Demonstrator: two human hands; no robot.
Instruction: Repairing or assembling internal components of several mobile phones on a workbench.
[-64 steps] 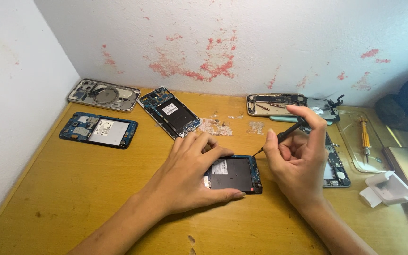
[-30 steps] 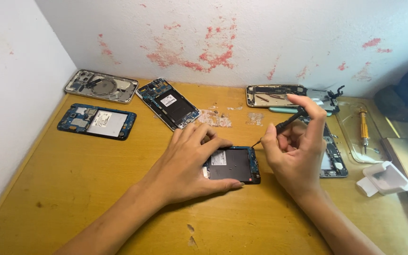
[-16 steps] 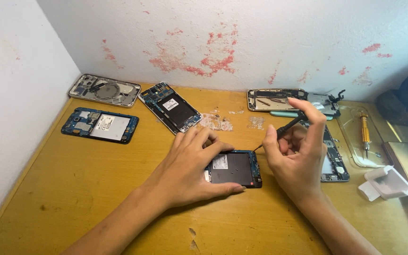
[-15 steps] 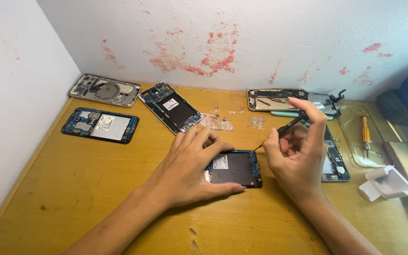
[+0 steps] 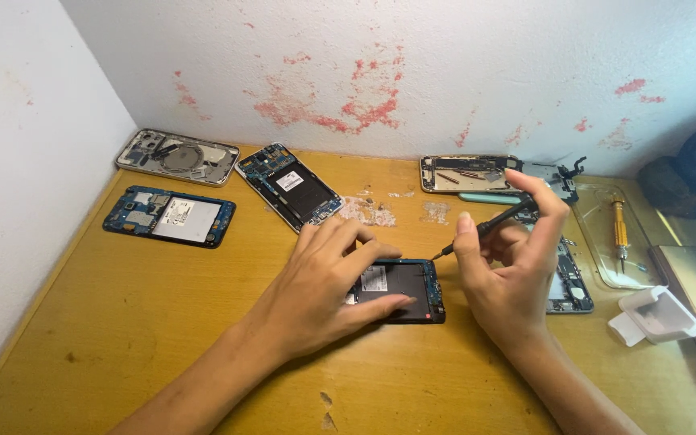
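1. Phone (image 5: 400, 288) lies opened, insides up, at the middle of the worktop (image 5: 163, 322), under both hands.
2. Left hand (image 5: 324, 282) rests flat on the phone's 9 o'clock end, fingers (image 5: 380, 251) spread loosely and pressing it down, gripping nothing.
3. Right hand (image 5: 513, 278) sits at the phone's 3 o'clock side, fingers closed around a screwdriver (image 5: 485, 229); the tip points down at the phone's 1 o'clock corner.
4. Compared with half a second ago, both hands and the phone keep almost the same places; the screwdriver tip stays at that corner.
5. Three more opened phones lie toward 10 and 11 o'clock: a blue phone (image 5: 169, 216), a silver frame (image 5: 177, 157) and a slanted phone (image 5: 289, 184).
6. Toward 3 o'clock a white block (image 5: 654, 316) sits near a clear tray (image 5: 606, 258).
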